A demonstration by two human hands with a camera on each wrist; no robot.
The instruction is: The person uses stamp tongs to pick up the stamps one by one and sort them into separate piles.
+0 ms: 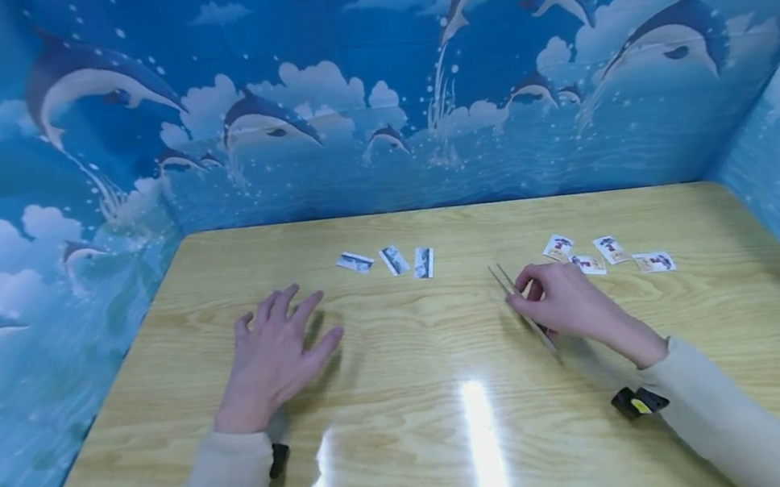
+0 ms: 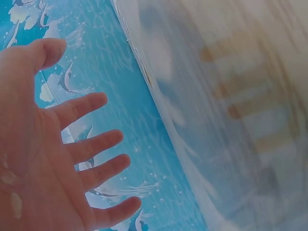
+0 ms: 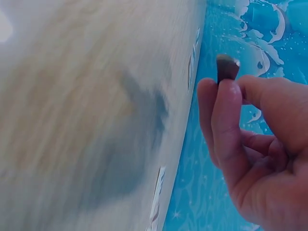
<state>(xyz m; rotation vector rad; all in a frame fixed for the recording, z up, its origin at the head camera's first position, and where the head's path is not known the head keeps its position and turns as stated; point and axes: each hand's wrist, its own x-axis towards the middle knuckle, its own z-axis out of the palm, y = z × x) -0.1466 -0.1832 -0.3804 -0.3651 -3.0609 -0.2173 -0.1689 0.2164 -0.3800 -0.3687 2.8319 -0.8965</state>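
My right hand [image 1: 561, 300] pinches a pair of metal tweezers [image 1: 544, 338] between thumb and fingers over the right half of the table. The two slim tips are apart and point away from me, with nothing between them. In the right wrist view the blunt end of the tweezers [image 3: 227, 68] sticks out past the fingertips. My left hand [image 1: 276, 359] is spread above the left half of the table and holds nothing. All its fingers stand apart in the left wrist view, palm [image 2: 43, 168] showing.
Three small blue-and-white cards [image 1: 394, 260] lie toward the back middle of the wooden table [image 1: 399, 437]. Several small printed cards [image 1: 610, 250] lie at the back right, just beyond my right hand, two of them close together. A blue dolphin-print curtain [image 1: 351, 167] stands along the back and sides.
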